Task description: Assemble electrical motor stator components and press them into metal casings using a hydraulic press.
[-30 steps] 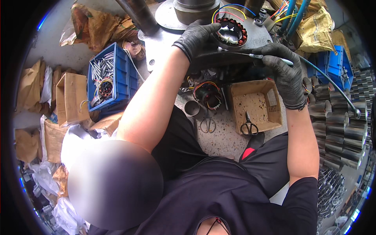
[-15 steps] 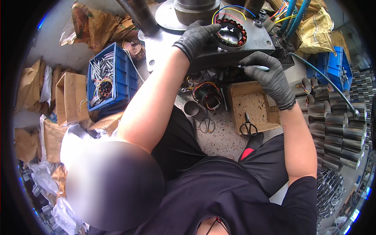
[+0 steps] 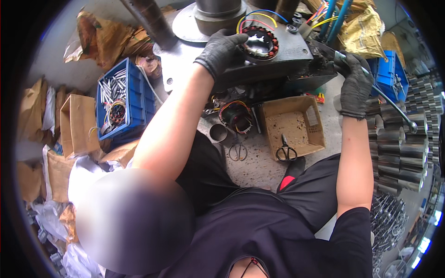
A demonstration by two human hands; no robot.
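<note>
The wound stator (image 3: 260, 54) sits at the upper centre of the frame on a thick metal plate (image 3: 291, 47), near the plate's front edge and in front of a round steel column (image 3: 219, 21). Yellow, pink and blue leads (image 3: 266, 12) arch from its far side. The gloved left hand (image 3: 223, 48) touches the stator's left rim, one finger lying over it; I cannot tell whether its grip is clamped there, since the other fingers are hidden. To the stator's right, a strip of plate surface shows as far as the right corner, with a small bearing (image 3: 291, 28) at the back.

The gloved right hand (image 3: 356, 85) is in the upper right, beyond the plate's right end and well apart from the stator. Its grip is closed around a slim, light-coloured tool (image 3: 364, 70). A blue bin (image 3: 388, 83) lies just beyond it, with rows of metal tubes (image 3: 401, 153) below.

Under the plate, speckled floor (image 3: 255, 171) shows between the legs, beside a cardboard box (image 3: 318, 132) with black-handled scissors (image 3: 286, 152) at its near edge.
</note>
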